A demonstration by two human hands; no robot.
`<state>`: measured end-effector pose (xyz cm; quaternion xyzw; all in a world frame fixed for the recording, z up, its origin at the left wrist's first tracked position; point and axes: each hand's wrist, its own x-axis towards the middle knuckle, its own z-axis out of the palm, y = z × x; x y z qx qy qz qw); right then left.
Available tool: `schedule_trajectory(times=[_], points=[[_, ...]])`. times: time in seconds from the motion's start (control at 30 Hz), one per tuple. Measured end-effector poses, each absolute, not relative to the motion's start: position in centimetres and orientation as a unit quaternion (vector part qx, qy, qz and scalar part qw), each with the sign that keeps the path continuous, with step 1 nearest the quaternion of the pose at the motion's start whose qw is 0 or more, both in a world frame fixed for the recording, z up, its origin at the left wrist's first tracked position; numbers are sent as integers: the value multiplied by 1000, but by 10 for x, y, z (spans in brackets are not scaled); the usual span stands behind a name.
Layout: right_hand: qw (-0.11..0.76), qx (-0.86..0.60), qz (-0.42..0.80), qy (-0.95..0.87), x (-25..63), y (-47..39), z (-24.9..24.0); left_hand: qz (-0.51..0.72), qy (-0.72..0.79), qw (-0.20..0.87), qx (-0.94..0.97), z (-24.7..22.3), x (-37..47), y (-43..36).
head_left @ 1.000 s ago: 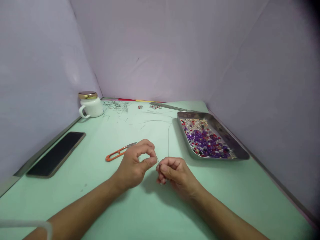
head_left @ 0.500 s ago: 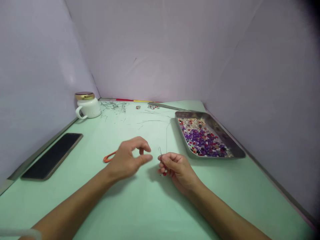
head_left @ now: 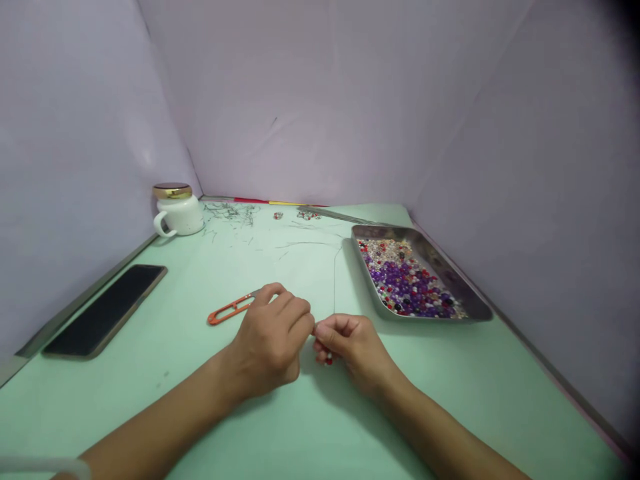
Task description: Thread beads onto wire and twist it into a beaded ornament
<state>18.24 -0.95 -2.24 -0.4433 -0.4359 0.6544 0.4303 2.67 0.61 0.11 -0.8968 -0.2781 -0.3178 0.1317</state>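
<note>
My right hand (head_left: pixel 350 343) pinches a thin dark strand between thumb and forefinger. Small red and white beads (head_left: pixel 329 360) show below its curled fingers. A length of the thin strand (head_left: pixel 335 287) rises from behind this hand toward the tray. My left hand (head_left: pixel 277 333) is closed, its back to the camera, with its fingertips meeting those of the right hand; whatever lies in its fingers is hidden. Beside the left hand lie orange thread snips (head_left: pixel 230 310), their blade end partly covered by the hand.
On the right is a metal tray (head_left: pixel 367 287) of mixed beads. A white lidded mug (head_left: pixel 183 215) and a dark phone (head_left: pixel 107 310) are on the left. Strand clippings (head_left: pixel 233 213), beaded pieces (head_left: pixel 309 215) and long thin rods (head_left: pixel 345 217) lie at the back.
My left hand has moved from apart, with thumb and fingers spread, to closed against the right fingertips. More of the orange snips shows. My right hand has barely moved.
</note>
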Motion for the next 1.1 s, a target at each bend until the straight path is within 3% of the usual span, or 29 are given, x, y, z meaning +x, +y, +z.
schedule_trajectory(times=[0.2, 0.33, 0.43, 0.57, 0.67, 0.8, 1.1], points=[[386, -507, 577, -511, 184, -12, -14, -258, -253, 162, -918, -1, 28, 6], [381, -502, 606, -485, 184, -11, -19, -389, -381, 94, -833, 5, 22, 12], [419, -470, 654, -419, 185, -9, -24, -438, -521, -127, -721, 11, 21, 16], [445, -441, 688, -365, 185, -6, -26, -361, -542, -485, -583, 6, 28, 14], [439, -430, 697, -369, 184, -6, -27, -343, -498, -603, -520, -1, 35, 10], [437, -432, 683, -394, 182, -7, -30, -336, -468, -638, -510, -3, 38, 6], [425, -509, 583, -470, 180, -10, -25, -307, -536, -546, -566, 9, 39, 6]])
